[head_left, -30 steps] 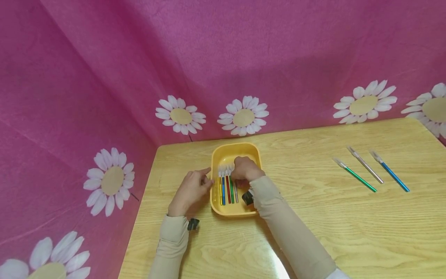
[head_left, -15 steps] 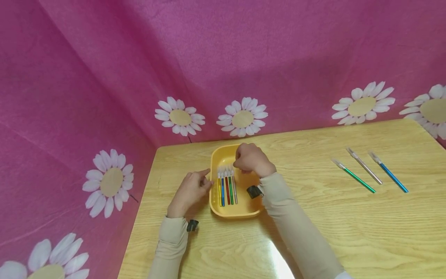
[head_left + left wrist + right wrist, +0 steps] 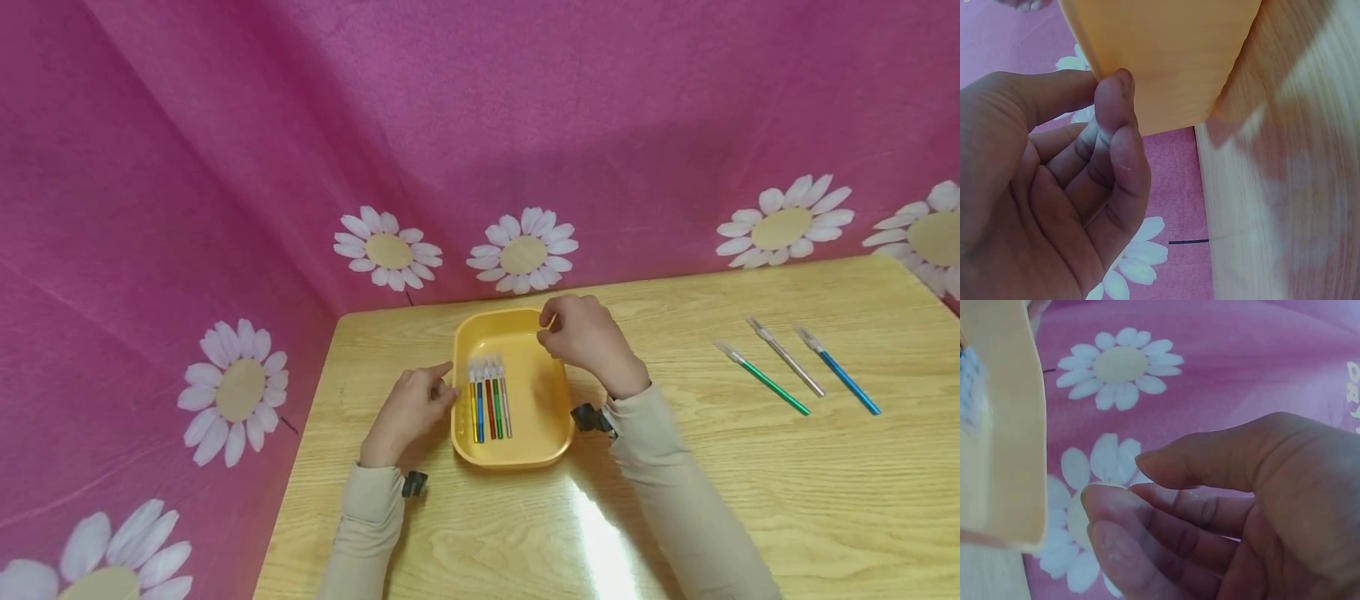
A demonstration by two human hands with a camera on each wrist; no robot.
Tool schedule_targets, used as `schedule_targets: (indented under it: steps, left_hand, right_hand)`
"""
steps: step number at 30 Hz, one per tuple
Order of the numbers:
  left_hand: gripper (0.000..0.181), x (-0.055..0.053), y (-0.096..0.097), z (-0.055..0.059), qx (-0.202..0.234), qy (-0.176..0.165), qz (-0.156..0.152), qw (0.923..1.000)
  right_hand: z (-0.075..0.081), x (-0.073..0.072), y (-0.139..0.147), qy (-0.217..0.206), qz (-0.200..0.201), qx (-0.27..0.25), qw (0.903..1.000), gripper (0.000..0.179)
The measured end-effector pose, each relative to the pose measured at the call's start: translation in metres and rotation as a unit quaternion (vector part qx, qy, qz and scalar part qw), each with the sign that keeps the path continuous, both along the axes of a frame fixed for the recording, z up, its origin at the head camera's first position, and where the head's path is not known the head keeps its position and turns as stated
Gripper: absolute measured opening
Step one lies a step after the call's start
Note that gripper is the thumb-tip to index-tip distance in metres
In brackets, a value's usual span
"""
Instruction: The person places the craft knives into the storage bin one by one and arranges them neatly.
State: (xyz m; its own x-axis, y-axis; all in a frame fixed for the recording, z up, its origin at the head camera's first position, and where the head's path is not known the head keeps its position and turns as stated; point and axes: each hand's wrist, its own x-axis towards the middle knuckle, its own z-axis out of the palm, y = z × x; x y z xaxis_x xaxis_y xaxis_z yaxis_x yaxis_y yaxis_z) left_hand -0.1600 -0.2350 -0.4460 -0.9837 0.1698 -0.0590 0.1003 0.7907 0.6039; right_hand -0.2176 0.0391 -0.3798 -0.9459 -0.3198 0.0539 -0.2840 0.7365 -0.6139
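Observation:
A yellow plastic tray [image 3: 540, 450] stands on the table, with several capped craft knives [image 3: 491, 408] side by side along its left part. Their handles are yellow, blue, red, green and silver, and the clear caps point to the far side. My left hand [image 3: 408, 412] rests at the tray's left side; in the left wrist view, its bent fingertips [image 3: 1129, 156] touch the outer wall near the rim. Over the tray's far right corner is my right hand [image 3: 588, 337], fingers loosely bent. The right wrist view shows a gap between thumb and fingers, with nothing held.
On the right of the wooden table [image 3: 675, 500] lie three more capped craft knives: a green one [image 3: 772, 387], a silver one [image 3: 791, 362] and a blue one [image 3: 847, 379]. A pink flowered cloth [image 3: 600, 125] hangs behind the table and along its left side.
My right hand has lifted from beside the silver craft knife in the tray and moved right and away to the far right rim. The left hand has stayed in place.

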Motion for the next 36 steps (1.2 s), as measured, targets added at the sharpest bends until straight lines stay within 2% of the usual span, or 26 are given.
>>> schedule_targets:
  steps: [4, 11, 15, 24, 32, 36]
  left_hand:
    - [0.051, 0.001, 0.0, -0.002, 0.007, -0.015, 0.002, 0.9999]
    - [0.05, 0.001, -0.001, -0.002, 0.005, 0.001, -0.005, 1.0]
    - [0.05, 0.001, 0.0, -0.001, 0.006, -0.01, -0.003, 0.9999]
    - [0.051, 0.002, 0.001, -0.001, 0.004, -0.009, 0.007, 0.9999]
    - [0.05, 0.001, 0.0, 0.001, 0.008, -0.004, 0.002, 1.0]
    - [0.05, 0.0, -0.001, 0.001, 0.008, -0.001, -0.001, 1.0]
  right_hand:
    - [-0.003, 0.004, 0.015, 0.013, -0.013, 0.002, 0.9998, 0.02]
    - [-0.014, 0.005, 0.048, 0.032, -0.034, 0.006, 0.9989, 0.019]
    - [-0.02, 0.005, 0.064, 0.025, -0.045, 0.022, 0.9984, 0.02]
    - [-0.026, 0.003, 0.092, 0.002, -0.05, 0.056, 0.9972, 0.023]
    - [-0.031, 0.0, 0.128, -0.026, -0.065, 0.087, 0.9937, 0.03]
    - [-0.036, -0.002, 0.147, -0.024, -0.068, 0.1, 0.9924, 0.032]
